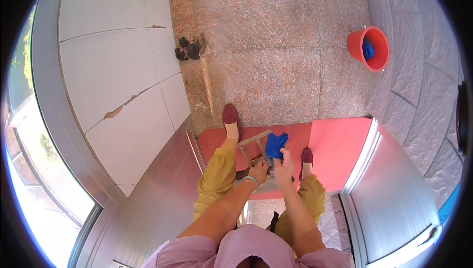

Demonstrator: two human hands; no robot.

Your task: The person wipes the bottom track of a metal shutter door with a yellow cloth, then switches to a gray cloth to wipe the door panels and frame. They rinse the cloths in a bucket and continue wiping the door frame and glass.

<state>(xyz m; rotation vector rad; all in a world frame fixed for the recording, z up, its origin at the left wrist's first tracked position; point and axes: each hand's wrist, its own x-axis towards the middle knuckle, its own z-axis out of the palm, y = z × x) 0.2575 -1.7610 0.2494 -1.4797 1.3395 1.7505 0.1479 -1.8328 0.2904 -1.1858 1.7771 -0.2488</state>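
Note:
My right hand (283, 168) grips a crumpled blue cloth (276, 145) between thumb and fingers. Close beside it, my left hand (258, 172), with a pale bracelet at the wrist, rests at a small wooden frame (255, 140), perhaps a stool or chair on its side. The frame lies between my feet on a red mat (216, 138). Something greyish shows between the two hands, partly hidden by the fingers. Whether my left fingers hold the wood or only touch it is unclear.
A red bucket (354, 46) with blue cloth inside stands at the right. Dark scraps (190, 50) lie by the cracked white tiled wall (111, 72). Metal door panels flank me, the right one (395, 194) with a handle. Speckled stone floor (266, 76) stretches ahead.

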